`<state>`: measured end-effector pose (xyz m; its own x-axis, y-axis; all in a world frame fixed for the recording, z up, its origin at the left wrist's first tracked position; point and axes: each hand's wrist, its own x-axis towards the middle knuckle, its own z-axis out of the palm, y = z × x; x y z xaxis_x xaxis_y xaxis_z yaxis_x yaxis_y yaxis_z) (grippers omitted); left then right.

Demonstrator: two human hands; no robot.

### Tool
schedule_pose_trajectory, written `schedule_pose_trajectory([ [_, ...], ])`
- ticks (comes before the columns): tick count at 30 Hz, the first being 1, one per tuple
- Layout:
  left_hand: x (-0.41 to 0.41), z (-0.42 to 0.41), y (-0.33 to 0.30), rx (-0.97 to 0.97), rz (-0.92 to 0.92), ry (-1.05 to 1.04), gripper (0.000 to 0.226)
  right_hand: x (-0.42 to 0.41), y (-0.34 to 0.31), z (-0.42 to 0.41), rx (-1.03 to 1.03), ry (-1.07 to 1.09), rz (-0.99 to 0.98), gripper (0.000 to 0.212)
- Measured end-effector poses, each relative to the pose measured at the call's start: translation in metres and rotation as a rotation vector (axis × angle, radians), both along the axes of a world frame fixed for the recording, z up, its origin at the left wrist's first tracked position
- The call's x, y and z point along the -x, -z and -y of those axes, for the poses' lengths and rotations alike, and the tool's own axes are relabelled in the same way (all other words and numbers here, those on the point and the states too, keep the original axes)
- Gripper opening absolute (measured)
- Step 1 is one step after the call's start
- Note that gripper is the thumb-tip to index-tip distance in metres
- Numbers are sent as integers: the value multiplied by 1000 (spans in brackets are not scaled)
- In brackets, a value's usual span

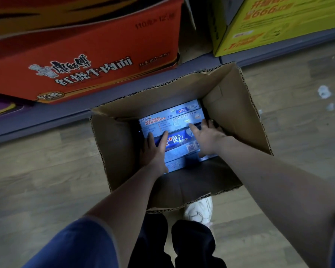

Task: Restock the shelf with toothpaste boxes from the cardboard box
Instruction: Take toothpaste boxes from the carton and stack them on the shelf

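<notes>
An open brown cardboard box (232, 105) stands on the wooden floor in front of the bottom shelf. Several blue toothpaste boxes (179, 141) lie flat inside it, side by side. Both my hands are down in the box. My left hand (154, 149) clasps the left end of the toothpaste boxes, thumb on top and fingers over the end. My right hand (206, 139) clasps their right end, with fingers spread across the tops and the outer fingers down the side. The boxes' undersides are hidden.
A red noodle carton (81, 55) and a yellow carton (269, 22) sit on the low grey shelf (46, 120) behind the box. My white shoe (199, 209) and dark trousers are just below the box's near wall. Small white scraps (324, 91) lie on the floor at right.
</notes>
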<state>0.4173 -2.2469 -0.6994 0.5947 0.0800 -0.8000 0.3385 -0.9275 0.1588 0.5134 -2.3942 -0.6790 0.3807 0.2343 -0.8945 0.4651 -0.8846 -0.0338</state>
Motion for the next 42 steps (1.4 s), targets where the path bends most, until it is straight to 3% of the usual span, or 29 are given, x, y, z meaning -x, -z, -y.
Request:
schedule_pose_trajectory([
  [7,-1,1,10,-36,2,-135,107,-4,4,0,42,-64,127,78],
  [12,0,1,9,-65,37,-161,85,-17,0,-1,26,-96,101,93],
  [19,-1,-1,12,46,58,-289,80,-16,0,-4,-129,165,-92,94],
  [23,0,-1,14,20,71,-231,79,-17,4,-1,-75,47,-52,90],
  [32,5,3,8,-38,30,14,117,-21,10,-4,-69,-62,91,59],
  [35,8,2,6,-54,222,164,111,-15,13,-5,-57,-100,137,57],
  [38,13,1,6,-34,403,237,96,-10,16,-2,-74,26,93,54],
  [42,11,6,-3,34,333,185,71,-10,13,9,-186,186,-13,54],
])
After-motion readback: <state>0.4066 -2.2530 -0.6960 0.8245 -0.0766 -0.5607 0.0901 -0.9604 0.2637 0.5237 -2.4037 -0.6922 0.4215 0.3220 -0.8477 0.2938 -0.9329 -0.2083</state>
